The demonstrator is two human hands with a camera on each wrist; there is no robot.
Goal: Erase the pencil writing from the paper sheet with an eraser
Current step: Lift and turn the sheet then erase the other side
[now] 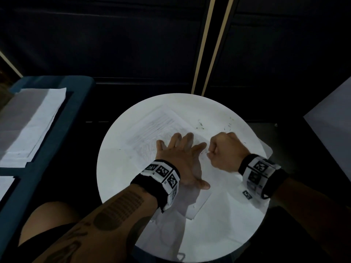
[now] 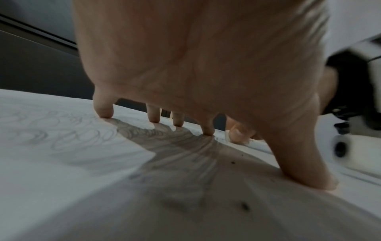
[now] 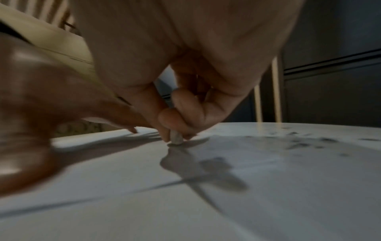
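Observation:
A white paper sheet (image 1: 152, 130) with faint pencil scribbles lies tilted on the round white table (image 1: 117, 168). My left hand (image 1: 180, 154) lies flat on the sheet with fingers spread, its fingertips (image 2: 105, 112) pressing the paper (image 2: 62, 146) down. My right hand (image 1: 226, 150) is curled into a fist just right of the left index finger. It pinches a small white eraser (image 3: 176, 138) whose tip touches the paper (image 3: 144, 187) near the sheet's right edge. The eraser (image 1: 208, 153) barely shows in the head view.
Dark eraser crumbs (image 1: 200, 126) are scattered on the table beyond the sheet. A blue-edged surface on the left carries a stack of white papers (image 1: 32, 126). A dark wall with two pale vertical strips (image 1: 209, 54) stands behind the table.

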